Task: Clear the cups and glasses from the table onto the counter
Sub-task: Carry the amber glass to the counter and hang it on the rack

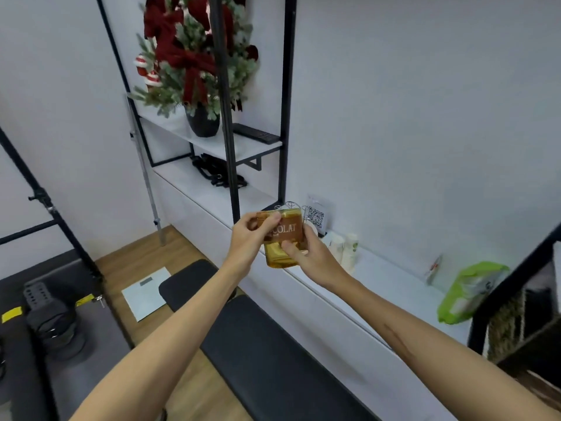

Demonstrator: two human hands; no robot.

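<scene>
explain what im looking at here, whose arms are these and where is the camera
There is one picture, taken by a wide-angle camera worn on a person's head, so you look down along their own bare arms. No machine is involved. The left hand and right hand together hold an amber glass mug with a brown label, lifted above a long white counter. On that counter stand a QR code sign, pale paper cups and a green packet. On the shelves above are a red-bowed plant in a black pot and a remote control. A black padded bench runs below.
</scene>
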